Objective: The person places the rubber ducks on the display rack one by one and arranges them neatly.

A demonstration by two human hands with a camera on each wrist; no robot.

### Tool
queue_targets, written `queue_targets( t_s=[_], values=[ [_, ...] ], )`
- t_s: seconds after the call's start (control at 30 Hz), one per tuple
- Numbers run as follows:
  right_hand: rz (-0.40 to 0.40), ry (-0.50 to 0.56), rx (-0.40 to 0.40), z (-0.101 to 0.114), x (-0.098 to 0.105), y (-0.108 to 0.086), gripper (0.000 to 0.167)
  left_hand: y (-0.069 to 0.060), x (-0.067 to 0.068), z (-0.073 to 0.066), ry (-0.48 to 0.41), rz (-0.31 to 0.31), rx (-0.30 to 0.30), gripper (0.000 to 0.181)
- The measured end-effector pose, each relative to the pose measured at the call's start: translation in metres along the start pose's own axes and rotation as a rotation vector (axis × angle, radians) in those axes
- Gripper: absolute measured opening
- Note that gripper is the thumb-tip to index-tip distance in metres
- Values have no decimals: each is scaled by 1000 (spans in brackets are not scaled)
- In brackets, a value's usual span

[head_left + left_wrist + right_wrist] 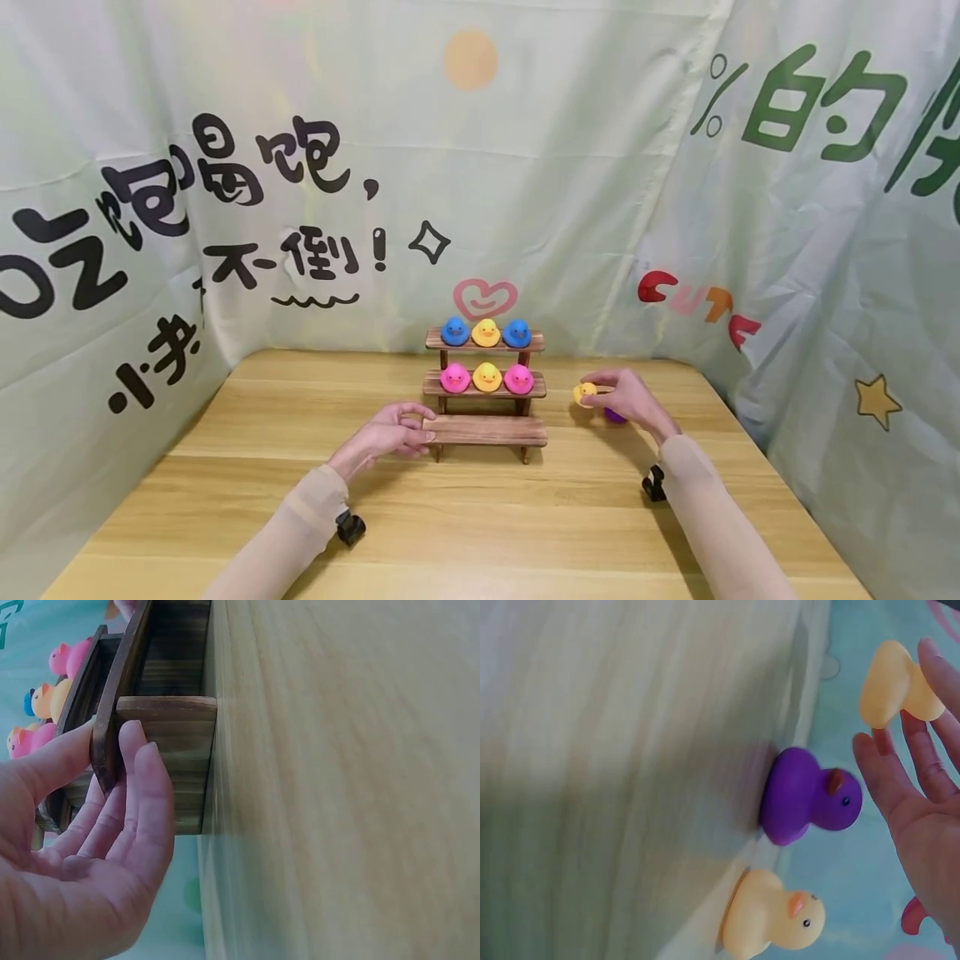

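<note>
A three-step wooden display stand (483, 430) stands on the table, its lowest board bare. My left hand (390, 433) grips that board's left end; in the left wrist view, the thumb lies over the board (112, 712) and the fingers lie beneath it. To the right of the stand, my right hand (626, 396) holds a yellow rubber duck (583, 395) above the table. Partly behind this hand sits a purple rubber duck (615, 416). The right wrist view shows another yellow duck (754, 915) beside the purple one; the hand hides it from the head view.
On the top board, a yellow duck (486, 333) sits between two blue ducks (454, 332). A yellow duck (487, 378) between two pink ducks (455, 379) occupies the middle board. Printed cloth (540, 208) hangs behind the wooden table (480, 525) and along its sides.
</note>
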State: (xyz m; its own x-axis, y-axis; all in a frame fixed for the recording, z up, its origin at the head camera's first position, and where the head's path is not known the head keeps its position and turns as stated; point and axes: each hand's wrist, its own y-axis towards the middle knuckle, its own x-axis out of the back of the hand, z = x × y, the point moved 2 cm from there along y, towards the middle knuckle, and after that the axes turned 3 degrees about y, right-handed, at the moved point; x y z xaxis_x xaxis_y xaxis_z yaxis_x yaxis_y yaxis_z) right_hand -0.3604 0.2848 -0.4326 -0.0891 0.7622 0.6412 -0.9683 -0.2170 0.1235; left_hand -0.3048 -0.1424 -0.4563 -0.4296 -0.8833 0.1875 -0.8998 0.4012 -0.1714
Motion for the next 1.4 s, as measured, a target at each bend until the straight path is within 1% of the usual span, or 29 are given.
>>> queue_targets(
  t_s=[0.13,0.37,0.57,0.7,0.8,0.97,1.1,1.2,1.4],
  values=[
    [6,15,39,6,-4,-6,42,1,0,0,-23,14,-8,44],
    [95,102,96,23,-20,-15,43,2,0,0,-29,43,-28,44],
    [161,132,119,40,-37,-23,41,1,-1,-1,-36,44,-42,48],
    [194,173,142,48,-46,-29,39,1,-2,0,-42,41,-38,50],
    [207,223,132,51,-52,-33,39,1,-2,0,-44,42,-37,51],
    [204,295,121,55,-59,-36,44,1,-2,0,-41,45,-37,53],
    [163,305,144,59,-65,-36,44,0,-1,0,-33,43,-28,54],
    [138,328,144,62,-70,-36,44,0,0,-1,-35,44,-25,54],
    [120,417,94,63,-78,-37,41,-1,0,0,-44,59,-33,55]
  ],
)
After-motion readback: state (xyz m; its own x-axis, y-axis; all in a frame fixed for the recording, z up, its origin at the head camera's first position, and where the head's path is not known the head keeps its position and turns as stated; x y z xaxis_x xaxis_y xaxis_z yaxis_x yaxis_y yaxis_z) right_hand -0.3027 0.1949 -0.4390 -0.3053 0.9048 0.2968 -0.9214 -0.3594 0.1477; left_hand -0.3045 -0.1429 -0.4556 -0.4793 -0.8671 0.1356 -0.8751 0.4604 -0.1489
